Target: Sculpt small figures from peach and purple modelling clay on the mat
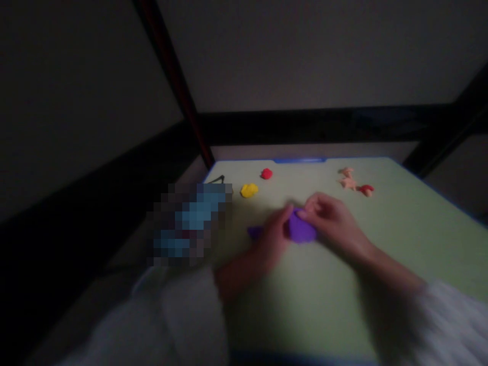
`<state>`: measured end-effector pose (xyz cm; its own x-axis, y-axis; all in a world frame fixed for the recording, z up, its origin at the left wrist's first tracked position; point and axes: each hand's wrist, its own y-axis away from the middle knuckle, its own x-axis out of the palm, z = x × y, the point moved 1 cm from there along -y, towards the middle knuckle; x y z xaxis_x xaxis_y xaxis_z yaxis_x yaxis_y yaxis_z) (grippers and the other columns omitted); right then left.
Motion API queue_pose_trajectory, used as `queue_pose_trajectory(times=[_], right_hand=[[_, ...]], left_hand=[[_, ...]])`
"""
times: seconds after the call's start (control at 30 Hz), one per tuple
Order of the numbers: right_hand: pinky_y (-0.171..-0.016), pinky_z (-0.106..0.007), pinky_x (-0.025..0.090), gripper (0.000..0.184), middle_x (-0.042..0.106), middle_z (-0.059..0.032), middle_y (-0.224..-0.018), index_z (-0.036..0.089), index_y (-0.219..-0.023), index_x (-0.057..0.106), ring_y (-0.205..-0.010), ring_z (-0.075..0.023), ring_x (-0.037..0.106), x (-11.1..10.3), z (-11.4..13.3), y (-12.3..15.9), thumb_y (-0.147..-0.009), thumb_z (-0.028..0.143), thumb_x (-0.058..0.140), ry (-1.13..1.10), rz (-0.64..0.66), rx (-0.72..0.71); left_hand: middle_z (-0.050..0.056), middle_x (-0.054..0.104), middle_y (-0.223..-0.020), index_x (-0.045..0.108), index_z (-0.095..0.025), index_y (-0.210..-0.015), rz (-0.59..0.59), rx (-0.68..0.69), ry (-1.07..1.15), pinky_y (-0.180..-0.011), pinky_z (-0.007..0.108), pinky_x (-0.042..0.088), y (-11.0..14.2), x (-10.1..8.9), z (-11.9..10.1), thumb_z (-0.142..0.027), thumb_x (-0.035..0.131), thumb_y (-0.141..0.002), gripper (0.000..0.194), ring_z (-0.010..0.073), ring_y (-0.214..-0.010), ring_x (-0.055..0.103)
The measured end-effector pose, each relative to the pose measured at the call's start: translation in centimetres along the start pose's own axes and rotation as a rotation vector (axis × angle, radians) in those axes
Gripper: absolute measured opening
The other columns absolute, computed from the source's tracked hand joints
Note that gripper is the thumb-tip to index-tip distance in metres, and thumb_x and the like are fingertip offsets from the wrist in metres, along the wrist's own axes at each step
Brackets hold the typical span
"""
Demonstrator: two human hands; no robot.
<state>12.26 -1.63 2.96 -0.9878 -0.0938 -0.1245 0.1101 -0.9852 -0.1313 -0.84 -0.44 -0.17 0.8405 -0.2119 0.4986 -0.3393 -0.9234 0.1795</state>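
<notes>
A flattened piece of purple modelling clay (302,229) is held between my two hands, just above the board. My left hand (273,235) grips its left edge, with the thumb against it. At its upper right edge, my right hand (331,213) pinches the clay between thumb and curled fingers. Another bit of purple clay (254,232) shows behind my left hand, partly hidden by it. Farther off lie a yellow clay lump (249,190) and a red clay lump (267,174), both apart from my hands.
The pale board (316,300) has a blue rim and a blue handle-like strip (300,160) at its far edge. Small peach-coloured figures (347,180) and a red-topped mushroom-like piece (366,190) lie at the far right. A pixelated bluish thing (198,213) covers the left edge.
</notes>
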Motion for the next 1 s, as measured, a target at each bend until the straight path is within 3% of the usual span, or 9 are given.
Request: queue_pose_trajectory(times=[0.17, 0.27, 0.4, 0.67, 1.0], right_hand=[[-0.048, -0.021, 0.038, 0.026, 0.054, 0.0028, -0.059, 0.016, -0.073, 0.056, -0.052, -0.0077, 0.048, -0.5, -0.1, 0.1, -0.071, 0.038, 0.069, -0.036, -0.008, 0.029], [-0.048, -0.021, 0.040, 0.028, 0.057, 0.0034, -0.061, 0.016, -0.078, 0.057, -0.053, -0.0079, 0.051, -0.6, -0.1, 0.0, -0.064, 0.032, 0.075, -0.062, 0.033, 0.049], [-0.053, -0.023, 0.045, 0.036, 0.060, 0.0036, -0.062, 0.017, -0.081, 0.056, -0.055, -0.0096, 0.055, -0.8, -0.1, -0.2, -0.055, 0.023, 0.080, -0.085, 0.030, 0.038], [-0.053, -0.024, 0.047, 0.030, 0.059, 0.0030, -0.064, 0.019, -0.079, 0.055, -0.056, -0.0100, 0.055, -1.0, 0.1, 0.0, -0.058, 0.021, 0.077, -0.043, -0.057, 0.003], [-0.054, -0.025, 0.047, 0.028, 0.060, 0.0026, -0.064, 0.019, -0.080, 0.055, -0.057, -0.0111, 0.056, -0.8, 0.1, -0.1, -0.059, 0.021, 0.075, -0.030, -0.045, -0.001]], left_hand=[[0.000, 0.055, -0.065, 0.058, -0.015, -0.073, -0.063, 0.195, -0.283, -0.061, 0.024, 0.043, -0.1, -0.6, 0.0, -0.036, 0.066, -0.067, 0.023, 0.0102, -0.062, 0.050], [0.000, 0.054, -0.064, 0.057, -0.015, -0.070, -0.104, 0.242, -0.323, -0.061, 0.025, 0.043, -0.2, -0.9, -0.1, -0.036, 0.064, -0.068, 0.022, 0.0103, -0.061, 0.049], [0.001, 0.056, -0.067, 0.056, -0.015, -0.070, -0.111, 0.237, -0.316, -0.064, 0.027, 0.045, -0.2, -0.9, -0.2, -0.036, 0.062, -0.069, 0.022, 0.0115, -0.063, 0.052], [0.002, 0.055, -0.063, 0.058, -0.014, -0.070, -0.075, 0.240, -0.415, -0.061, 0.027, 0.043, -0.3, -1.0, 0.0, -0.039, 0.059, -0.072, 0.025, 0.0117, -0.061, 0.051], [0.001, 0.056, -0.059, 0.059, -0.014, -0.064, -0.104, 0.288, -0.526, -0.059, 0.025, 0.040, -0.2, -1.1, -0.1, -0.040, 0.058, -0.073, 0.027, 0.0109, -0.059, 0.049]])
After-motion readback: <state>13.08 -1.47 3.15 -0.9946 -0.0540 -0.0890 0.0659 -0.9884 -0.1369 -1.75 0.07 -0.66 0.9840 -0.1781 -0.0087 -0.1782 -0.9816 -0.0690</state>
